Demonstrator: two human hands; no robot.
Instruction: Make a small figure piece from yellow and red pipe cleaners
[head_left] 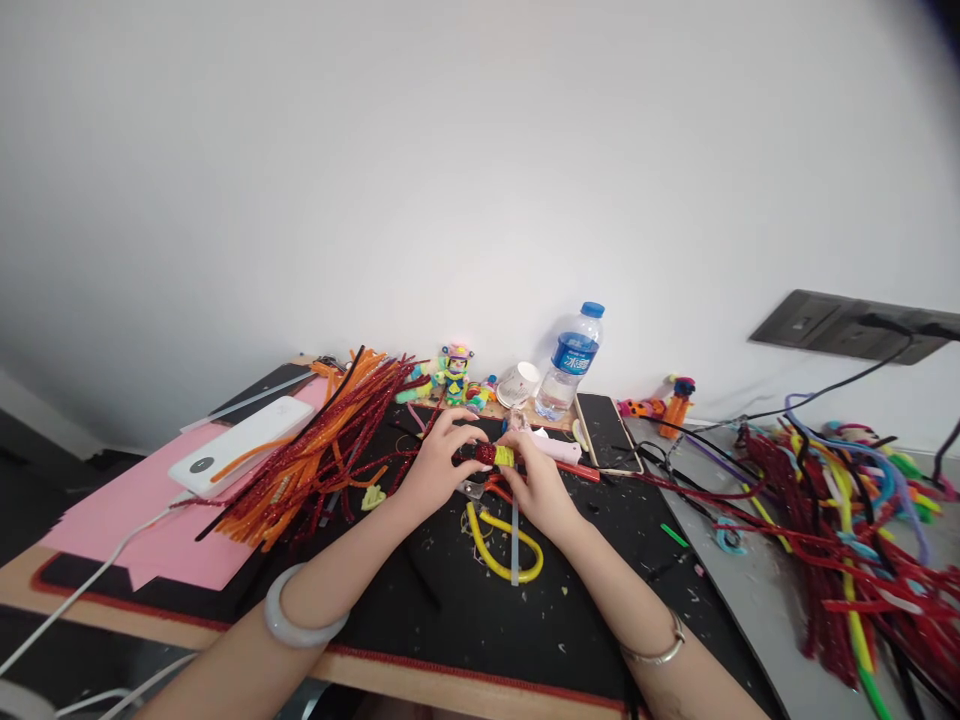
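Observation:
Both hands meet over the black mat (465, 610) near the middle of the desk. My left hand (439, 462) pinches the red end of a small pipe-cleaner piece (495, 455), wound in dark red and yellow. My right hand (534, 482) grips its yellow end, fingers curled. The piece is held just above the mat. Below the hands lie yellow-handled pliers (499, 535) and a pale glue stick (514, 540). A pale bangle sits on my left wrist, a thin metal one on my right.
A heap of red and orange pipe cleaners (322, 455) lies left, beside a white power bank (240, 443) on pink paper (142, 515). Behind stand a water bottle (574, 362), a paper cup (517, 384), small figures (454, 372) and a phone (606, 432). Mixed-colour pipe cleaners (847, 530) crowd the right.

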